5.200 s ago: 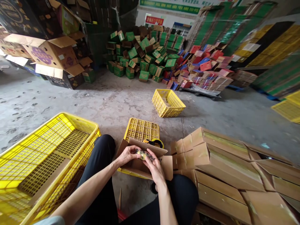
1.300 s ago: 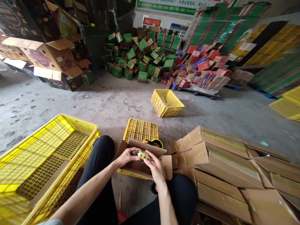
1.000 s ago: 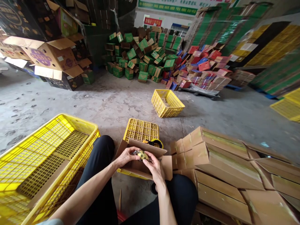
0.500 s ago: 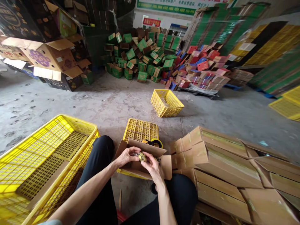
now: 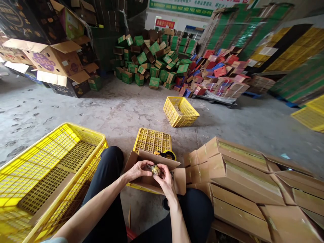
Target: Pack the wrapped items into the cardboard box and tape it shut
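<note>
My left hand (image 5: 136,169) and my right hand (image 5: 165,179) meet over an open cardboard box (image 5: 149,180) that rests between my knees. Both pinch a small round yellowish object with dark speckles (image 5: 155,169), with dark wrapping or a stem around it. The fingers of each hand are curled on it. The box sits on an upturned yellow plastic crate (image 5: 153,140). A yellow tape dispenser (image 5: 166,154) lies on that crate just beyond the box.
A large yellow crate (image 5: 50,168) stands at my left. Flattened cardboard boxes (image 5: 243,182) are stacked at my right. A smaller yellow crate (image 5: 180,111) sits on the concrete floor ahead. Piles of green and red boxes (image 5: 177,64) fill the back.
The small round object has been turned between my fingers, and my right hand has closed in a little nearer to the left. The box and crates have not moved.
</note>
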Tool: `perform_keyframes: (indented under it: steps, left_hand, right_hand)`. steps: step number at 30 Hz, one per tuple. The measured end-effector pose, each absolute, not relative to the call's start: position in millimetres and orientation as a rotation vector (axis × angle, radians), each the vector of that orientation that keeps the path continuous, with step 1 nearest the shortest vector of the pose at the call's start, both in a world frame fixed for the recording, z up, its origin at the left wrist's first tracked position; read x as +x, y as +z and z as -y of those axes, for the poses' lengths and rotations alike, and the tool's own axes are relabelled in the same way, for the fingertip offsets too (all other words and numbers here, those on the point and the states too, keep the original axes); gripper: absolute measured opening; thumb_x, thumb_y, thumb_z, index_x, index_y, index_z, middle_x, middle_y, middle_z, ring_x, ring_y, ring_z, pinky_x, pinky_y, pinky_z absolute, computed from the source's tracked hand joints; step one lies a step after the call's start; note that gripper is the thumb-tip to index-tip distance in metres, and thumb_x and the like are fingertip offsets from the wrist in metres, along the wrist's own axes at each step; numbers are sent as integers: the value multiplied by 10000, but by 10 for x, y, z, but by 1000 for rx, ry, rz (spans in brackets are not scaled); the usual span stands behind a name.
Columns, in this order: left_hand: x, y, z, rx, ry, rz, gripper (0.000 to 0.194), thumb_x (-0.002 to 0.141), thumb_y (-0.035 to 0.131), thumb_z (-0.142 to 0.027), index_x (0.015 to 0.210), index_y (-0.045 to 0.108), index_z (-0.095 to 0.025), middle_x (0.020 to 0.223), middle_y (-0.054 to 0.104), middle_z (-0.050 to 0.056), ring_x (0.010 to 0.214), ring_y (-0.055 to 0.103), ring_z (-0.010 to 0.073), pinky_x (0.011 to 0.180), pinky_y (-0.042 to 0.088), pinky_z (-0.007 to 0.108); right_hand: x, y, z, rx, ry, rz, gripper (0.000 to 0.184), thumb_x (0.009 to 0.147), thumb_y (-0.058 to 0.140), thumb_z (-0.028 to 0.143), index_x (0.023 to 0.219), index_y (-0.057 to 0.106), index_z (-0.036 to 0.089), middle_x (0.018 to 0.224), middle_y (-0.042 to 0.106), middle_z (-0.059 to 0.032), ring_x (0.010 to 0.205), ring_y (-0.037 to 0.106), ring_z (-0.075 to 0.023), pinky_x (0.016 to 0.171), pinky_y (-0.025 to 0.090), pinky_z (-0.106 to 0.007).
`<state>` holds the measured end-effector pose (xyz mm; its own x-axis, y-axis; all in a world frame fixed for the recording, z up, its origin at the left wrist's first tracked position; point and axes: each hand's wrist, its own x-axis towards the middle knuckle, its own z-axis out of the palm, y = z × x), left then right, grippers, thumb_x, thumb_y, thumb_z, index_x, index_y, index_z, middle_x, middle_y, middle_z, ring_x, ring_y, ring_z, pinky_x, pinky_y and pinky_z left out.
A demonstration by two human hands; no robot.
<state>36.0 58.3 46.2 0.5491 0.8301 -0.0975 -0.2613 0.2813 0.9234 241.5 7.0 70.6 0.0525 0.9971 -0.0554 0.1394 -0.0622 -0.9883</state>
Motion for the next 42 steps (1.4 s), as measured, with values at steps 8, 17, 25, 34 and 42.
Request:
perform_keyframes:
  steps: [8, 17, 25, 34, 42]
  left_hand:
    - [403, 358, -584, 923, 830, -633, 1016, 543, 1072, -266, 1461, 639, -309, 1478, 591, 132, 1357, 582, 345, 1179, 412, 518]
    - [361, 403, -565, 793, 811, -678, 632, 674, 1009, -414, 1212, 763, -192, 1127, 757, 80, 1001, 714, 232, 933, 564, 368]
    - [386, 302, -596, 809, 894, -727, 622, 651, 1017, -388, 1197, 790, -196, 1178, 763, 81, 973, 706, 218, 886, 568, 333]
    - [389, 303, -605, 806, 894, -705, 657, 643, 1027, -368, 1218, 766, -188, 1179, 760, 89, 992, 715, 228, 867, 564, 315]
    - [394, 355, -591, 767, 891, -680, 573, 777, 948, -455, 1246, 749, -194, 1276, 728, 111, 1096, 711, 248, 923, 569, 344]
  right_hand:
    - [2429, 724, -73, -1498, 810, 1403, 321, 759, 800, 255, 1063, 723, 324, 1115, 749, -43, 1084, 631, -333, 1032, 512, -509]
    - [2363, 704, -87, -1338, 669, 1528, 272, 877, 706, 241, 1121, 768, 344, 1214, 758, -76, 1267, 585, -361, 1190, 396, -594]
    - [2507, 564, -84, -1341, 1081, 1143, 639, 851, 737, 361, 1478, 610, 365, 1651, 498, -12, 1576, 384, -318, 1278, 378, -558]
    - [2482, 609, -86, -1257, 1298, 743, 668, 743, 921, 524, 1340, 738, 287, 1448, 704, -105, 1418, 595, -366, 1182, 502, -541]
    - [2454, 730, -109, -1284, 1282, 806, 569, 642, 979, 510, 1132, 847, 253, 1245, 811, -101, 1250, 717, -379, 1176, 501, -557]
